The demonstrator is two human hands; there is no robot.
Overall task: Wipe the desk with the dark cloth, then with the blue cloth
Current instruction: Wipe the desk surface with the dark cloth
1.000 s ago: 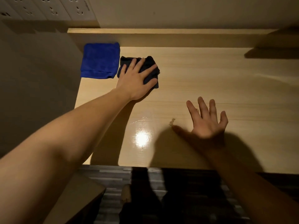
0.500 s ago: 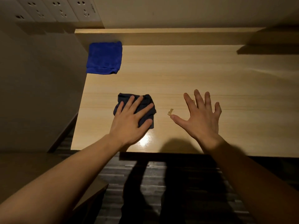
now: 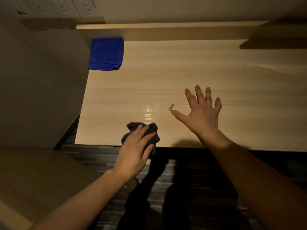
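Observation:
My left hand (image 3: 135, 149) presses flat on the crumpled dark cloth (image 3: 153, 129) at the front edge of the light wooden desk (image 3: 182, 72); part of the cloth hangs over the edge. The folded blue cloth (image 3: 106, 54) lies in the desk's far left corner, well away from both hands. To the right, my right hand (image 3: 201, 112) rests on the desk with fingers spread and holds nothing. A small crumb (image 3: 171, 107) sits just off its thumb tip.
A raised wooden back ledge (image 3: 166, 33) borders the desk's far side. A side panel (image 3: 41, 83) stands to the left, with wall sockets (image 3: 63, 5) above it. Dark striped floor (image 3: 99, 155) and my legs show below the desk's front edge.
My left hand has dragged the dark cloth from beside the blue cloth toward me, down to the desk's front edge, where it bunched up. My right hand stayed spread on the desk.

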